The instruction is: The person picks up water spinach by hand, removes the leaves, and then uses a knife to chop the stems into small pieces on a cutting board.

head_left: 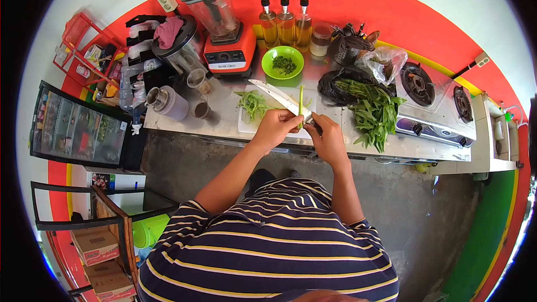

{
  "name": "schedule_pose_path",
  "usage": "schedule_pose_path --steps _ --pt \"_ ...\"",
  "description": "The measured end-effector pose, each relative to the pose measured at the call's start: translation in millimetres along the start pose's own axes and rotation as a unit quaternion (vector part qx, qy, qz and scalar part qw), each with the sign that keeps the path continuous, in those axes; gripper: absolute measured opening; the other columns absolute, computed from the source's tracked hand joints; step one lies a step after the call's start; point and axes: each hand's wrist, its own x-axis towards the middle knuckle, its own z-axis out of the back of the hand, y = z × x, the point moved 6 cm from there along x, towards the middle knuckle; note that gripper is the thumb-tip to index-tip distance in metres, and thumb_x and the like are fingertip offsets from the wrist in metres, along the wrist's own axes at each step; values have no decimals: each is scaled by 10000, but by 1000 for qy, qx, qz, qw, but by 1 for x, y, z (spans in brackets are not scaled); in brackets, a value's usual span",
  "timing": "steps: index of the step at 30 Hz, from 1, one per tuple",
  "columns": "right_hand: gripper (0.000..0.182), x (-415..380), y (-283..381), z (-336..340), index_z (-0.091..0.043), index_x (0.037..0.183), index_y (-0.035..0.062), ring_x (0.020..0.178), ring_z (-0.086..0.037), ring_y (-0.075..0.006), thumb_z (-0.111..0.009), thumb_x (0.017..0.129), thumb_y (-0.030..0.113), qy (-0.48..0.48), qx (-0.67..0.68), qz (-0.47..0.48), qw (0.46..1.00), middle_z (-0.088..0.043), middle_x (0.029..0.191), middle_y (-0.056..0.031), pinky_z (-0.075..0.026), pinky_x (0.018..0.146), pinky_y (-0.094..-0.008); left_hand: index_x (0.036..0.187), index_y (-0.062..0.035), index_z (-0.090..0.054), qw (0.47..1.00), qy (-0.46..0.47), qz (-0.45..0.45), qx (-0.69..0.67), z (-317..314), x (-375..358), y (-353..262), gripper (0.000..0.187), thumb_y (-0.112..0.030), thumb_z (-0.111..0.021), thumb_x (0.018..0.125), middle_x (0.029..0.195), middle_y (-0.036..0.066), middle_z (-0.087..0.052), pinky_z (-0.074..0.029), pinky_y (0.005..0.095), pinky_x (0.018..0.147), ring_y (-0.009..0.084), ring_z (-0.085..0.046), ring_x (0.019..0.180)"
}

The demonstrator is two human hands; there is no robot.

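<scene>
My left hand (278, 127) pinches a slim green stem (301, 103) that stands up from the fingers. In my right hand (329, 138) is the handle of a kitchen knife (279, 96). Its long blade points up and left, crossing beside the stem. Both hands meet over the near edge of a white cutting board (247, 125). Cut green stem pieces (253, 104) lie in a loose pile on the board's left side. Behind the board, a lime green bowl (269, 60) holds chopped dark greens (284, 65).
Leafy greens (376, 113) lie right of the board by a black plastic bag (334, 86). A gas stove (433, 114) stands farther right. Along the back are a red blender (228, 53) and pump bottles (285, 27). Two cups (199, 81) stand left.
</scene>
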Motion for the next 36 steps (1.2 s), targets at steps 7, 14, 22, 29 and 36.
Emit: schedule_pose_path --steps 7,14,22,29,36 --pt "276 -2 -8 -6 -644 1109 -41 684 -573 -357 -705 921 151 -6 -48 -6 999 -611 827 -189 -441 634 -429 1030 60 -728 996 -29 9 84 6 1 2 202 -125 -685 959 904 70 -721 -573 260 711 112 -669 786" --pt "309 1 -14 -6 -674 1107 -39 737 -642 -359 -721 908 192 -44 -77 -40 995 -664 863 -190 -486 670 -425 1018 67 -731 994 -3 16 104 10 -5 14 201 -119 -683 957 889 71 -720 -565 259 718 119 -668 784" --pt "285 2 -42 33 -683 1076 -19 788 -655 -395 -696 919 219 -135 -101 -90 982 -689 901 -202 -491 687 -452 1094 54 -723 996 -44 44 64 55 -5 13 226 -128 -662 975 935 70 -714 -552 248 751 111 -655 817" --pt "285 -2 -67 11 -678 1055 -55 781 -660 -411 -676 932 203 -76 -54 -140 986 -685 884 -250 -494 694 -446 1146 56 -689 995 -74 66 27 84 10 45 259 -147 -640 993 984 67 -700 -546 240 771 119 -656 834" --pt "261 -1 -81 -6 -679 1065 -55 612 -537 -211 -632 972 184 -70 -30 -159 984 -640 731 -169 -442 609 -357 1077 76 -674 962 -233 119 76 141 21 121 253 -131 -711 936 949 90 -700 -566 266 736 146 -674 814"
